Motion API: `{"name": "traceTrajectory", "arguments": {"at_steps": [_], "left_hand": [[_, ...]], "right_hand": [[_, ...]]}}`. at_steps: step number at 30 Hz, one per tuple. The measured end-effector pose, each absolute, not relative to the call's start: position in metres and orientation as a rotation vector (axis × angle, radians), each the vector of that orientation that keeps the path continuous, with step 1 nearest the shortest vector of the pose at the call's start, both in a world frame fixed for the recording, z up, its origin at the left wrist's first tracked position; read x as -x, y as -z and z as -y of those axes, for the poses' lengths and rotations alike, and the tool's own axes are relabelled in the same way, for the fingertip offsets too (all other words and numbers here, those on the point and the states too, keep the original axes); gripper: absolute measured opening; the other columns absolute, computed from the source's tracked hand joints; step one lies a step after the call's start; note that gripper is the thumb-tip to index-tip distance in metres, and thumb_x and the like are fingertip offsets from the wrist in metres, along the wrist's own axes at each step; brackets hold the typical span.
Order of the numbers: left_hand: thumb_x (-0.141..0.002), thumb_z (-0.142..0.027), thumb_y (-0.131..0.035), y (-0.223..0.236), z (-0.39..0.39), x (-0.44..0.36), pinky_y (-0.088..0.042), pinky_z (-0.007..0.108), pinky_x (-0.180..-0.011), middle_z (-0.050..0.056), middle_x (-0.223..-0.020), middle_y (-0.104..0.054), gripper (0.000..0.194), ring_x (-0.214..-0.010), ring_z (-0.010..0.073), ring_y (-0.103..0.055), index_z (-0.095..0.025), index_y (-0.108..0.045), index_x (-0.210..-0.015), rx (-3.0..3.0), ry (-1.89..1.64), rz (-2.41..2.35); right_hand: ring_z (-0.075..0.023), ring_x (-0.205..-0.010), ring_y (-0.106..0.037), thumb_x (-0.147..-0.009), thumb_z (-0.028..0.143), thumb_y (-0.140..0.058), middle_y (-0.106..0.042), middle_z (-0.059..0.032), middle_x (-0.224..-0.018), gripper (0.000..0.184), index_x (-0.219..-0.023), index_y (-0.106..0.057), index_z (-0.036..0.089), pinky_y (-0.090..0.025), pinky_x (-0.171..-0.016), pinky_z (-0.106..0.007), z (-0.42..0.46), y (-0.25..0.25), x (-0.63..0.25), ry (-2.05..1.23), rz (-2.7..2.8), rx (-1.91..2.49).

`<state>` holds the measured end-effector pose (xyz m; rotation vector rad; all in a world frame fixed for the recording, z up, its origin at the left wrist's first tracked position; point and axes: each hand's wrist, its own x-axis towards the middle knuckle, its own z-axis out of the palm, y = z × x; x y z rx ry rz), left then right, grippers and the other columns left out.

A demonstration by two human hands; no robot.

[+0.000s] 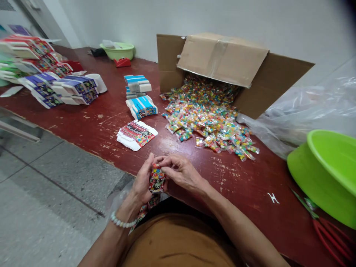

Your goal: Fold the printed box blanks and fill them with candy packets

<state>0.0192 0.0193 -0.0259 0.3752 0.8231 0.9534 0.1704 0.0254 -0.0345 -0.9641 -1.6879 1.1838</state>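
Note:
A small red printed candy box (157, 179) is held upright between both hands, close to my body at the table's front edge. My left hand (143, 180) is closed around its left side. With bent fingers, my right hand (180, 170) pinches at the box's top end; whether a flap is between the fingertips is hidden. Just beyond the hands lies a fanned stack of flat red and white cartons (137, 135). To its right, small clear packets of colourful candies (208, 122) spill in a heap from a cardboard box (222, 59) on its side.
Bundled blue cartons (142, 107), purple cartons (76, 89) and red cartons (41, 52) stand to the left. A green basin (319, 174) and red-handled scissors (328, 233) are at right. A light green bowl (119, 52) and red tape dispenser (122, 62) sit at the back.

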Motion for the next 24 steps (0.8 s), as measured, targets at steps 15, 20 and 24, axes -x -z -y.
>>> {"name": "traceTrajectory", "arguments": {"at_steps": [15,20,24], "left_hand": [[-0.079,-0.057,-0.072,0.051,0.044,0.033,-0.051,0.025,-0.049,0.001,-0.064,-0.072,0.042,-0.05,0.0165,-0.063,-0.02,-0.067,-0.099,-0.62,-1.071,-1.198],[-0.08,-0.059,-0.069,0.085,0.063,0.042,-0.048,0.025,-0.052,0.001,-0.062,-0.069,0.039,-0.052,0.0181,-0.061,-0.021,-0.071,-0.084,-0.71,-1.053,-1.376],[-0.079,-0.05,-0.077,0.114,0.064,0.054,-0.053,0.032,-0.077,0.006,-0.094,-0.078,0.028,-0.095,0.0301,-0.069,-0.025,-0.077,-0.092,-0.885,-0.967,-1.638]], "right_hand": [[-0.0146,-0.08,-0.064,-0.086,0.023,-0.059,-0.069,-0.0057,-0.112,0.036,-0.12,-0.066,0.018,-0.054,-0.079,-0.031,-0.086,0.072,-0.165,-1.071,1.59,1.315],[-0.022,-0.112,-0.063,-0.089,0.018,-0.057,-0.066,-0.0126,-0.126,0.038,-0.127,-0.062,0.016,-0.05,-0.099,-0.038,-0.139,0.073,-0.128,-0.726,1.759,1.474],[-0.0324,-0.119,-0.061,-0.088,0.033,-0.07,-0.057,-0.0194,-0.132,0.041,-0.124,-0.062,0.016,-0.049,-0.097,-0.046,-0.162,0.062,-0.102,-0.702,1.794,1.624]]}}
